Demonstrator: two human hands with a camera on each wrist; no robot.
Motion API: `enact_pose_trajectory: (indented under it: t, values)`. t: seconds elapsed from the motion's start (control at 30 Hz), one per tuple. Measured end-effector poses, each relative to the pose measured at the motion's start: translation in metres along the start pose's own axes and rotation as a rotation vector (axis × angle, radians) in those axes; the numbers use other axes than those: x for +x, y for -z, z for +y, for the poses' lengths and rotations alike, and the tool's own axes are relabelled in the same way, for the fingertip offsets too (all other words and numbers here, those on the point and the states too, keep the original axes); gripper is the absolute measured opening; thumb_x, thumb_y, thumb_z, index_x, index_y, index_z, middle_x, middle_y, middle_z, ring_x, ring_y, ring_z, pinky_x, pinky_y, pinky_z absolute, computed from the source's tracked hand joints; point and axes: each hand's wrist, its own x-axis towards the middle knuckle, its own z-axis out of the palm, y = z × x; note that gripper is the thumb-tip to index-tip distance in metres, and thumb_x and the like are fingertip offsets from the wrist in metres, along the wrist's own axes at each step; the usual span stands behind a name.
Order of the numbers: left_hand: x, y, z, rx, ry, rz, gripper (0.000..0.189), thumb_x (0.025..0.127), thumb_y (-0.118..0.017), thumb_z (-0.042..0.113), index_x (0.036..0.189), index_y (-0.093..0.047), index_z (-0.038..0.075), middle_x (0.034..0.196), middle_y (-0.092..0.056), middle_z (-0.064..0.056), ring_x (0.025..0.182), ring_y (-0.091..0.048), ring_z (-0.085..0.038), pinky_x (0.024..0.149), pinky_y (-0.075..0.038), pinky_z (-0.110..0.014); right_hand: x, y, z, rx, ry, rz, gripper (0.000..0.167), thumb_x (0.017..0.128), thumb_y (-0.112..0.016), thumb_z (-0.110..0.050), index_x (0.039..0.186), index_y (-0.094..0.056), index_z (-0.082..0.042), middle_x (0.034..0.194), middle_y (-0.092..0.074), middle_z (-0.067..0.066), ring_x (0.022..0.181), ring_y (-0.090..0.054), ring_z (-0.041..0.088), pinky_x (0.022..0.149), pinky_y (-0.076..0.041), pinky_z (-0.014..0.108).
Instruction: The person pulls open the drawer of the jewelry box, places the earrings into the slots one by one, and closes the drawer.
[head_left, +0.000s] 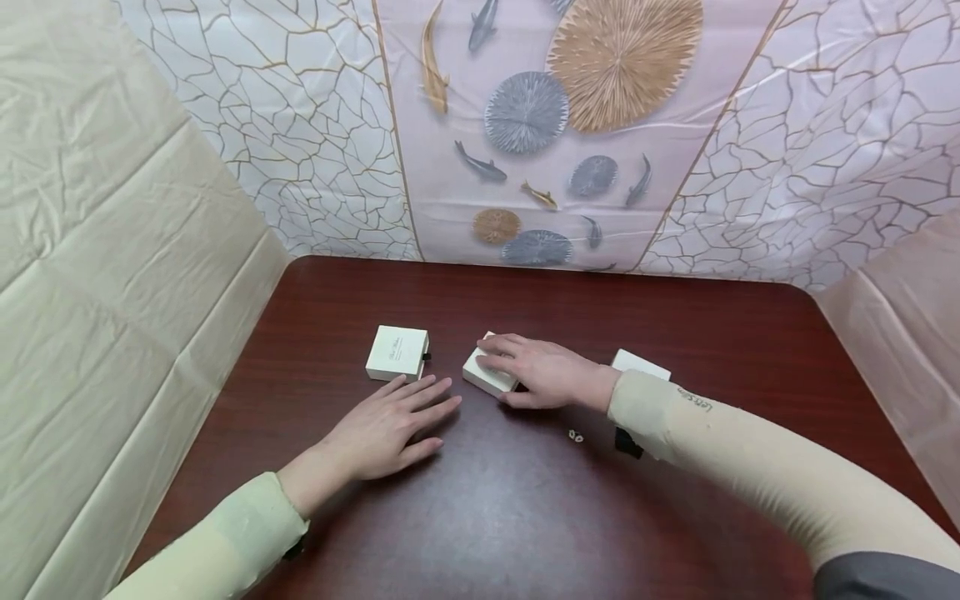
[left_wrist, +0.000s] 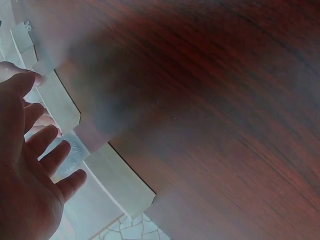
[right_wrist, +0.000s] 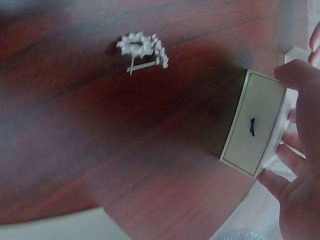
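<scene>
My right hand (head_left: 542, 371) grips a small white drawer box (head_left: 486, 379) in the middle of the table, its fingers over the top and its thumb at the near side. The right wrist view shows the box's drawer front (right_wrist: 250, 145) with a short black ribbon pull. My left hand (head_left: 386, 429) has its fingers spread and holds nothing; its fingertips are just in front of a second white box (head_left: 397, 352) with printed lettering. A pair of sparkly stud earrings (head_left: 575, 436), posts showing in the right wrist view, lies near the right wrist.
A third white box (head_left: 640, 364) sits behind my right forearm, partly covered by the sleeve. The dark red wooden table (head_left: 480, 517) meets a patterned cloth backdrop (head_left: 525, 183) at its far edge. Pale cloth walls (head_left: 97, 275) flank both sides.
</scene>
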Motion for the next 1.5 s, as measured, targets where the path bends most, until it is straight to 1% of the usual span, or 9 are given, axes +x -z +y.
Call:
enact_pose_trajectory:
  t: [0.13, 0.27, 0.47, 0.67, 0.9, 1.1, 1.2, 1.4, 1.5]
  values:
    - [-0.001, -0.001, -0.001, -0.002, -0.003, 0.007, 0.06, 0.108, -0.061, 0.045, 0.161, -0.052, 0.019, 0.166, -0.047, -0.009, 0.154, -0.044, -0.033, 0.124, -0.036, -0.059, 0.001, 0.005, 0.003, -0.034, 0.044, -0.059, 0.062, 0.101, -0.071, -0.029, 0.157, -0.053, -0.009, 0.165, -0.044, 0.016, 0.153, -0.043, 0.034, 0.119, -0.045, 0.047]
    - [-0.001, -0.002, -0.001, -0.004, -0.01, 0.015, 0.06, 0.107, -0.062, 0.044, 0.16, -0.053, 0.018, 0.166, -0.048, -0.01, 0.154, -0.044, -0.033, 0.123, -0.037, -0.06, 0.0, 0.007, 0.008, -0.068, 0.057, -0.07, 0.062, 0.1, -0.073, -0.027, 0.157, -0.054, -0.011, 0.162, -0.048, 0.016, 0.15, -0.046, 0.035, 0.12, -0.044, 0.048]
    - [-0.002, -0.003, -0.003, 0.015, -0.012, 0.01, 0.06, 0.107, -0.062, 0.044, 0.16, -0.053, 0.018, 0.165, -0.048, -0.011, 0.153, -0.045, -0.033, 0.123, -0.037, -0.059, -0.005, 0.004, 0.017, -0.079, 0.063, -0.037, 0.061, 0.098, -0.07, -0.021, 0.157, -0.055, -0.015, 0.161, -0.05, 0.017, 0.149, -0.048, 0.035, 0.119, -0.045, 0.048]
    - [0.001, -0.001, -0.001, 0.007, -0.013, 0.001, 0.06, 0.108, -0.062, 0.045, 0.161, -0.052, 0.019, 0.167, -0.046, -0.01, 0.154, -0.043, -0.032, 0.124, -0.036, -0.059, -0.012, 0.002, 0.02, -0.089, 0.083, 0.016, 0.063, 0.095, -0.072, -0.017, 0.156, -0.057, -0.015, 0.158, -0.052, 0.019, 0.146, -0.051, 0.037, 0.117, -0.046, 0.05]
    - [0.007, -0.001, 0.001, -0.022, -0.032, 0.021, 0.059, 0.107, -0.063, 0.043, 0.16, -0.053, 0.018, 0.166, -0.047, -0.011, 0.153, -0.044, -0.035, 0.122, -0.038, -0.061, -0.015, 0.002, 0.017, -0.067, 0.035, 0.015, 0.062, 0.099, -0.07, -0.02, 0.159, -0.053, -0.017, 0.162, -0.049, 0.016, 0.15, -0.046, 0.034, 0.12, -0.043, 0.049]
    - [0.02, 0.001, 0.002, -0.022, -0.047, 0.038, 0.06, 0.107, -0.064, 0.042, 0.16, -0.052, 0.017, 0.167, -0.046, -0.012, 0.153, -0.044, -0.036, 0.122, -0.038, -0.061, -0.026, 0.013, 0.013, 0.025, -0.053, 0.063, 0.064, 0.102, -0.072, -0.027, 0.16, -0.051, -0.01, 0.165, -0.046, 0.016, 0.152, -0.044, 0.035, 0.12, -0.043, 0.052]
    - [0.029, 0.003, 0.002, -0.012, -0.047, 0.042, 0.06, 0.108, -0.063, 0.041, 0.161, -0.051, 0.018, 0.167, -0.045, -0.011, 0.154, -0.043, -0.035, 0.123, -0.037, -0.06, -0.034, 0.019, 0.014, 0.041, -0.095, 0.081, 0.063, 0.103, -0.072, -0.029, 0.158, -0.052, -0.008, 0.166, -0.045, 0.016, 0.153, -0.042, 0.035, 0.12, -0.043, 0.053]
    - [0.057, 0.004, 0.004, 0.025, -0.044, 0.068, 0.06, 0.108, -0.062, 0.042, 0.162, -0.05, 0.018, 0.167, -0.045, -0.011, 0.155, -0.041, -0.033, 0.125, -0.034, -0.058, -0.05, 0.027, 0.017, 0.038, -0.149, 0.127, 0.058, 0.102, -0.073, -0.03, 0.152, -0.058, -0.005, 0.164, -0.047, 0.018, 0.152, -0.043, 0.036, 0.119, -0.044, 0.055]
    - [0.072, 0.004, 0.006, 0.036, -0.029, 0.063, 0.061, 0.109, -0.06, 0.043, 0.163, -0.048, 0.019, 0.168, -0.044, -0.01, 0.157, -0.039, -0.031, 0.127, -0.033, -0.056, -0.057, 0.028, 0.019, 0.044, -0.179, 0.144, 0.056, 0.101, -0.074, -0.03, 0.149, -0.06, -0.005, 0.164, -0.048, 0.018, 0.152, -0.044, 0.037, 0.118, -0.044, 0.056]
